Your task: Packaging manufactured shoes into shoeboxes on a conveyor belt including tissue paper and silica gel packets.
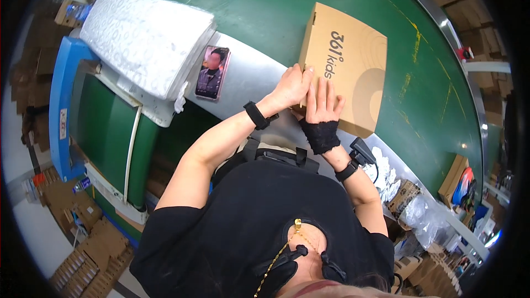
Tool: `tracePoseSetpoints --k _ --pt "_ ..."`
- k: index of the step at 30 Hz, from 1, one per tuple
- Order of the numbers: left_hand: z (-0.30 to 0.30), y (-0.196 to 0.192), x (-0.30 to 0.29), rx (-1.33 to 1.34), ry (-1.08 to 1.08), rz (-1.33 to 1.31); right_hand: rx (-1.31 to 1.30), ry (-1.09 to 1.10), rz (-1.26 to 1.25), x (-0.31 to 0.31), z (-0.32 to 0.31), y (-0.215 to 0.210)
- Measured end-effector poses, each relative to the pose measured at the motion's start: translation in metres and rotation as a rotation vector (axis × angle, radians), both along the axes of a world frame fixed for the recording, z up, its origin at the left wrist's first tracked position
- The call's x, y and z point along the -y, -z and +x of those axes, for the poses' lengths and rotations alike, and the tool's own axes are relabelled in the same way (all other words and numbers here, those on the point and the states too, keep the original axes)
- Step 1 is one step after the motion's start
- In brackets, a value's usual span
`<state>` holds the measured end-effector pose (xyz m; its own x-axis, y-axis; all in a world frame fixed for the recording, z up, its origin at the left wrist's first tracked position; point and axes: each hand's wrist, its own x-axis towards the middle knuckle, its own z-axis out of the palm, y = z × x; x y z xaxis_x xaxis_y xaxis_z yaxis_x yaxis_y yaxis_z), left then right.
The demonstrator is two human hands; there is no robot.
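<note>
Box: a closed, flat rectangular box of tan cardboard with dark print on its lid [345, 63] lies on the green conveyor belt [265, 16], its near end reaching the grey metal plate [248, 80] at the belt's edge.
Left hand: the left hand [291, 85], a black band on its wrist, is at the box's near left corner; the fingers curl over the edge and grip it, thumb side along the box's left wall.
Right hand: the right hand [322, 102], in a black lace fingerless glove, lies flat and open on the lid near the box's close end, fingers stretched away from the person, pressing on the cardboard and not closed around anything.
Box and hands: the box sits directly ahead of both hands, most of it beyond the fingertips; the two hands are just beside each other at the near end.
Right wrist: a black strap with a small black device [359, 154].
Nearby: a phone with a pink case [212, 72] lies on the metal plate, left of the hands; a thick stack of white patterned paper sheets [146, 36] lies further left, well apart from the box.
</note>
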<state>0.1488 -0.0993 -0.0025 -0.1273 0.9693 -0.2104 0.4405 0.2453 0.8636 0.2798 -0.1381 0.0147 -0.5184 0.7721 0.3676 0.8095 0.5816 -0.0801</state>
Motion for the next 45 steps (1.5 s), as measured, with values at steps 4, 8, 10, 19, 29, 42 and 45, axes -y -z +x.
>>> tracePoseSetpoints --k 4,8,10,19,29,42,45 --pt "-0.004 -0.015 0.041 0.146 -0.086 0.164 -0.036 -0.107 0.151 0.026 0.001 0.01" --pt "-0.009 -0.006 0.064 0.141 -0.115 0.135 -0.053 -0.117 0.158 0.04 -0.006 0.01" --pt "-0.007 -0.01 0.077 0.102 -0.178 0.168 -0.079 -0.129 0.147 0.046 -0.006 0.01" --pt "-0.003 -0.008 0.089 0.091 -0.163 0.076 -0.157 -0.133 0.158 0.061 0.002 0.012" --pt "-0.039 -0.041 0.146 0.605 -0.059 -0.422 -0.052 -0.066 0.263 0.094 -0.02 0.013" --pt "-0.124 -0.025 0.187 0.75 0.027 -0.489 -0.159 -0.026 -0.182 0.13 -0.024 -0.021" --pt "-0.122 -0.026 0.188 0.814 0.029 -0.502 -0.116 0.0 -0.218 0.137 -0.023 -0.019"
